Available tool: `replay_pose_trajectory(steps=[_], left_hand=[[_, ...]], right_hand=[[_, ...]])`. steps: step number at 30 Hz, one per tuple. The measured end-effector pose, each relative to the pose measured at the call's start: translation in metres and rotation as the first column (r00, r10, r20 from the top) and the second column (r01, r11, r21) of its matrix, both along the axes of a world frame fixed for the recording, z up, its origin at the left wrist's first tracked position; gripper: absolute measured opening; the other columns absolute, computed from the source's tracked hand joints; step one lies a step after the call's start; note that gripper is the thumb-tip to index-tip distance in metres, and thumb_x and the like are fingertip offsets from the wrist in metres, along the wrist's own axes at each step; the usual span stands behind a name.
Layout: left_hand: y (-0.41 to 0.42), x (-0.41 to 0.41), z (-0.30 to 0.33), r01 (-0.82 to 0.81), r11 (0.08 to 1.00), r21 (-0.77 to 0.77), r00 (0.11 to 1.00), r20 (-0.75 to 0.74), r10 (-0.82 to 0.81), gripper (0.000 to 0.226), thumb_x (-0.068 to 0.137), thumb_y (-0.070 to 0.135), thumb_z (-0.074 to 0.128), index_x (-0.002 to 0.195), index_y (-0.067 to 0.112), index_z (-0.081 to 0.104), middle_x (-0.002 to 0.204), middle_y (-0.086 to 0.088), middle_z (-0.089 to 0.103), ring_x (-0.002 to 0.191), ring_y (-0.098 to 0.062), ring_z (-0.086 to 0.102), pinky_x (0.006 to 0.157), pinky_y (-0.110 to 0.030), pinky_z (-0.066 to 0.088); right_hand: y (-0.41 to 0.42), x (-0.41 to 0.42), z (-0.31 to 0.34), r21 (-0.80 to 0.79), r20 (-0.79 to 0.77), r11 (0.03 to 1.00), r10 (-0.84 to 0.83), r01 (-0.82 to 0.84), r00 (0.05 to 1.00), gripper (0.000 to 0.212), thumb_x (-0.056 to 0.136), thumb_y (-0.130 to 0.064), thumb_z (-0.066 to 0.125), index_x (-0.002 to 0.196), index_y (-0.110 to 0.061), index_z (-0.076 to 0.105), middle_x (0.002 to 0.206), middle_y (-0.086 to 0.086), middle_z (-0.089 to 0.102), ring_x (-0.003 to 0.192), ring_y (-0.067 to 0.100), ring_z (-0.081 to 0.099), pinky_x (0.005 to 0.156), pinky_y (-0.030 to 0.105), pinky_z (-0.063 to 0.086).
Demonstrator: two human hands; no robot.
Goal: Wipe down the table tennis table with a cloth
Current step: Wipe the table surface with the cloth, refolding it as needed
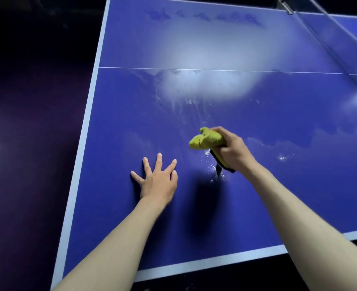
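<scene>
right hand (pixel 233 151) grip closed on bunched yellow cloth (pixel 207 139), seemingly lifted off table (pixel 278 127). left hand (pixel 157 180) splayed flat near cloth. risk: wet streaks beyond cloth left smeared; braced palm slipping.

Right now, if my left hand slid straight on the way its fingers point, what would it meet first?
Nothing solid: the left hand lies flat on the table, fingers pointing up the blue surface. Ahead lie only wet smears, then probably the thin white centre line.
</scene>
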State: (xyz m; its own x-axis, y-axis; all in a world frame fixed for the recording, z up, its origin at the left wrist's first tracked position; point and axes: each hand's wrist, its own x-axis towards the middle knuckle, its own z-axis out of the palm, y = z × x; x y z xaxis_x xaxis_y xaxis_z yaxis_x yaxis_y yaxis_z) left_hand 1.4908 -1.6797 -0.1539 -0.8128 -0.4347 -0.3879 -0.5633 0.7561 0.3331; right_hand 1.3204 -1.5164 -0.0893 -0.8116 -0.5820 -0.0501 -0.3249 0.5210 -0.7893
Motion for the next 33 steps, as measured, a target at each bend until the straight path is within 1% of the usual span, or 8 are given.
replay_pose_trajectory(steps=[4,8,10,13,18,24,28,33], left_hand=[[0.011,0.001,-0.016,-0.029,0.99,-0.139,0.999,-0.039,0.024,0.057,0.099,0.051,0.015,0.155,0.053,0.021,0.171,0.005,0.002,0.155,-0.042,-0.005,0.109,-0.082,0.008],[0.011,-0.002,-0.024,-0.046,0.982,-0.182,0.998,-0.054,0.037,0.059,0.093,0.063,0.023,0.149,0.052,0.039,0.169,0.005,0.02,0.155,-0.043,0.01,0.106,-0.084,0.012],[0.013,-0.006,-0.026,-0.091,0.978,-0.186,0.993,-0.089,0.075,0.056,0.093,0.06,0.028,0.144,0.051,0.048,0.167,0.005,0.027,0.154,-0.043,0.015,0.106,-0.084,0.013],[0.014,-0.011,-0.026,-0.167,0.967,-0.19,0.979,-0.147,0.14,0.054,0.092,0.056,0.028,0.139,0.052,0.055,0.164,0.008,0.033,0.154,-0.04,0.02,0.107,-0.083,0.015],[0.017,-0.013,-0.03,-0.194,0.959,-0.208,0.975,-0.149,0.166,0.051,0.093,0.056,0.03,0.138,0.052,0.055,0.163,0.009,0.034,0.153,-0.039,0.021,0.108,-0.082,0.015],[0.015,-0.014,-0.024,-0.208,0.961,-0.18,0.975,-0.111,0.191,0.054,0.092,0.059,0.026,0.141,0.054,0.049,0.166,0.013,0.026,0.156,-0.036,0.013,0.111,-0.08,0.011],[0.012,-0.012,-0.021,-0.23,0.968,-0.103,0.968,-0.13,0.217,0.045,0.097,0.056,0.042,0.142,0.057,0.046,0.167,0.018,0.019,0.157,-0.03,0.004,0.114,-0.077,0.003],[0.004,-0.008,-0.003,-0.196,0.977,0.081,0.979,-0.044,0.2,0.044,0.105,0.05,0.031,0.148,0.053,0.041,0.17,0.014,0.011,0.158,-0.024,-0.003,0.119,-0.068,-0.002]], right_hand=[[-0.017,-0.077,0.017,-0.065,-0.014,0.994,-0.089,0.088,0.996,0.038,0.091,-0.007,0.067,0.117,-0.033,0.07,0.11,-0.005,0.076,0.097,0.008,0.069,0.084,0.025,0.053],[-0.02,-0.151,0.017,0.192,-0.119,0.981,-0.004,0.027,0.993,0.037,0.09,-0.011,0.06,0.115,-0.037,0.064,0.098,-0.004,0.071,0.088,0.024,0.067,0.076,0.033,0.052],[-0.02,-0.175,-0.004,0.337,-0.155,0.941,0.044,0.011,0.987,0.042,0.089,-0.009,0.057,0.12,-0.037,0.061,0.108,-0.005,0.071,0.098,0.029,0.065,0.082,0.038,0.053],[-0.02,-0.182,-0.051,0.395,-0.146,0.918,0.096,-0.03,0.985,0.051,0.085,-0.006,0.057,0.126,-0.036,0.06,0.133,-0.005,0.067,0.122,0.029,0.062,0.098,0.045,0.051],[-0.013,-0.143,-0.097,0.215,-0.225,0.972,-0.044,0.094,0.973,0.065,0.073,-0.003,0.063,0.132,-0.029,0.068,0.149,-0.002,0.059,0.139,0.026,0.051,0.109,0.047,0.042],[0.011,-0.081,-0.098,0.266,-0.222,0.964,0.084,-0.022,0.971,0.069,0.072,-0.012,0.073,0.137,-0.032,0.066,0.151,-0.007,0.057,0.138,0.027,0.051,0.105,0.047,0.04],[0.036,-0.002,-0.092,0.252,-0.214,0.963,0.151,-0.094,0.965,0.068,0.067,-0.023,0.056,0.133,-0.038,0.066,0.153,-0.016,0.054,0.135,0.021,0.049,0.102,0.042,0.037],[0.085,0.093,-0.082,0.3,-0.161,0.932,0.258,-0.202,0.953,0.064,0.069,-0.019,0.055,0.129,-0.04,0.067,0.154,-0.021,0.051,0.137,0.016,0.046,0.104,0.04,0.035]])
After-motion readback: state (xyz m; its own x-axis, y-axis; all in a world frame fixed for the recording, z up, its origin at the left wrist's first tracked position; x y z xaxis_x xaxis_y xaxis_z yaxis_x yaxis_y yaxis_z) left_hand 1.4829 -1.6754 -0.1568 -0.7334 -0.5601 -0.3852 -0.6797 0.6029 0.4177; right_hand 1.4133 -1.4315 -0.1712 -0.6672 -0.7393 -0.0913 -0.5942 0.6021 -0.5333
